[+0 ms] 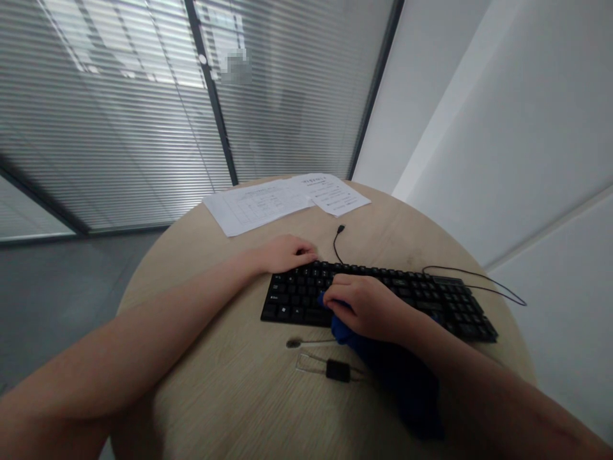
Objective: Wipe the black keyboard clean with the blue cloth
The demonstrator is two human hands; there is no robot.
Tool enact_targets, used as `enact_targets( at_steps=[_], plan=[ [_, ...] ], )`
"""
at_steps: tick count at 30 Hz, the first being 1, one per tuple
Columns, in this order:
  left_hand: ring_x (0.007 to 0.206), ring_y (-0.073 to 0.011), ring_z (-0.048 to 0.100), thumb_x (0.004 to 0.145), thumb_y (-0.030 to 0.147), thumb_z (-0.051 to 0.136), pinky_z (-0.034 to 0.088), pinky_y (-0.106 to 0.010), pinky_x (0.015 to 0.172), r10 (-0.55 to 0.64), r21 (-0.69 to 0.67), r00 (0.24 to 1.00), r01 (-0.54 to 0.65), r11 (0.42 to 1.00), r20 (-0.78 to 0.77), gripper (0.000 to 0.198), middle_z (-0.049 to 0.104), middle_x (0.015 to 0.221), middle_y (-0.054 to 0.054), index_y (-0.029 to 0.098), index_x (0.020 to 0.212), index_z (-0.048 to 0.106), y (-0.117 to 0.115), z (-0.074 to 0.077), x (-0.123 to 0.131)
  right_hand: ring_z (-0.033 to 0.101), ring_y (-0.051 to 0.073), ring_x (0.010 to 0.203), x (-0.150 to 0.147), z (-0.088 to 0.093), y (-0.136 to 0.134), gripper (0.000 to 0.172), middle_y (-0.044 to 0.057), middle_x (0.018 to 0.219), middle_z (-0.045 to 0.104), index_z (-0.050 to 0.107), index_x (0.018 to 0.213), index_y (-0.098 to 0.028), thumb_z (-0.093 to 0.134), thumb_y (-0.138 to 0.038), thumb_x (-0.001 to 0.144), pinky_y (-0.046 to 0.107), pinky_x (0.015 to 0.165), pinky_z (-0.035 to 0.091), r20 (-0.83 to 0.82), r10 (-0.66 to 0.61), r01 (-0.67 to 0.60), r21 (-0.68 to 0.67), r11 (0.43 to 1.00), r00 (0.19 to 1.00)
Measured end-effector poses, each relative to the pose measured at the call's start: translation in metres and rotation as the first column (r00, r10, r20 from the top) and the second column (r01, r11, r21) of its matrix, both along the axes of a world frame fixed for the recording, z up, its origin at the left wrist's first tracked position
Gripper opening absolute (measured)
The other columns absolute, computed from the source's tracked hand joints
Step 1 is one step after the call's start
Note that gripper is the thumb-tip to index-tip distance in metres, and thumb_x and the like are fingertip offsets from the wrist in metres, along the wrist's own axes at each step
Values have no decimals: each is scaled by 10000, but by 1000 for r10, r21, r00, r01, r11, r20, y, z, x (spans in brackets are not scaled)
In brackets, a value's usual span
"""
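Observation:
A black keyboard (292, 292) lies on the round wooden table. My left hand (286, 253) rests at its far left edge, fingers curled and closed on that edge. Over the keys near the middle is my right hand (361, 303), its fingers pinching a blue cloth (390, 361) against the keyboard. The rest of the cloth hangs down toward me beneath the right forearm. Just in front of the keyboard lie a small brush (294, 343) with a thin handle and a wire tool with a black middle grip (338, 370); the cloth and arm hide their right ends.
Printed paper sheets (268, 204) lie at the table's far side. A thin black cable (498, 281) loops off the keyboard's right, and its plug (340, 229) rests behind the keyboard. Beyond the table (230, 390) are a glass wall with blinds (297, 83) and a white wall (541, 128).

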State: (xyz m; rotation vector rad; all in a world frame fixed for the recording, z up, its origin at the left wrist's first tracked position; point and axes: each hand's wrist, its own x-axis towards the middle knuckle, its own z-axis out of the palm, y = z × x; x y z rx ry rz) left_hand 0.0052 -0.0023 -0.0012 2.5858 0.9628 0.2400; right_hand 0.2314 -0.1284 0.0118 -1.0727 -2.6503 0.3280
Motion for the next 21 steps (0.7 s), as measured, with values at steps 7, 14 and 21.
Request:
enact_targets(
  at_steps=[7, 14, 21],
  plan=[
    [709, -154, 570, 978, 490, 434, 370, -275, 671, -8, 4, 1000, 8, 1000, 13, 414, 681, 769, -16, 197, 875, 706, 1, -1, -1, 590, 132, 825, 2, 3, -1, 145, 29, 919, 651, 719, 927, -164, 577, -180, 950, 241, 739, 409, -1, 5, -5, -8, 1000, 1000],
    [695, -153, 556, 982, 491, 432, 360, -282, 660, -13, 3, 1000, 13, 1000, 6, 419, 675, 758, -23, 194, 845, 693, 1, -2, -1, 583, 127, 801, 1, 10, -4, 187, 31, 910, 651, 731, 892, -165, 564, -197, 971, 244, 711, 398, 84, -9, 8, 14, 1000, 996],
    [692, -152, 558, 979, 480, 436, 364, -278, 659, -15, 14, 1000, 15, 1000, 13, 407, 671, 749, -19, 195, 858, 699, 0, 0, -1, 585, 126, 805, -2, 9, -5, 196, 27, 901, 650, 741, 890, -173, 568, -199, 977, 245, 694, 380, 121, -21, 17, 42, 999, 992]
  ],
)
